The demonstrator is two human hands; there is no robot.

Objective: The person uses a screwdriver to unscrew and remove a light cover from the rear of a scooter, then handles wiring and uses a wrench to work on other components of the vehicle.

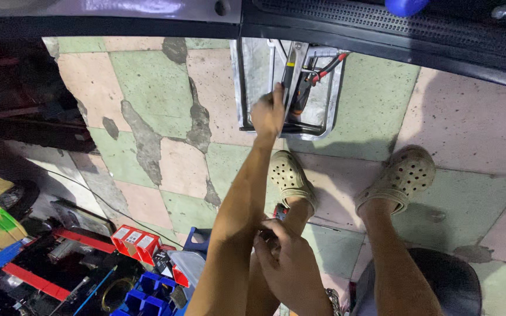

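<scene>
The left hand (269,114) is reaching far forward at the end of a straight arm, its fingers curling in around the dark handle of a screwdriver (289,73) that is lying in a shallow metal tray (254,76) on the floor; the back of the hand is facing the camera, so whether the grip is fully closing on the handle is hard to tell. The screwdriver is running lengthwise along the tray, and beside it one pair of red-handled pliers (322,69) is lying near the tray's far right corner, with a few more tools there too tangled to count. The right hand (288,257) is staying low and close to the body, fingers bunching together over something small and dark with a glimpse of red beneath; what it is pinching cannot be made out. Just past that hand, two feet in two perforated tan clogs (402,175) are standing on a floor of worn green and pink tiles (469,117), the left clog just behind the tray's near edge. Off to the lower left, a cluttered toolbox is showing two red storage bins (136,243) and a cluster of blue ones (147,295). Across the top, a dark vehicle sill (382,35) is running along just above the tray.
</scene>
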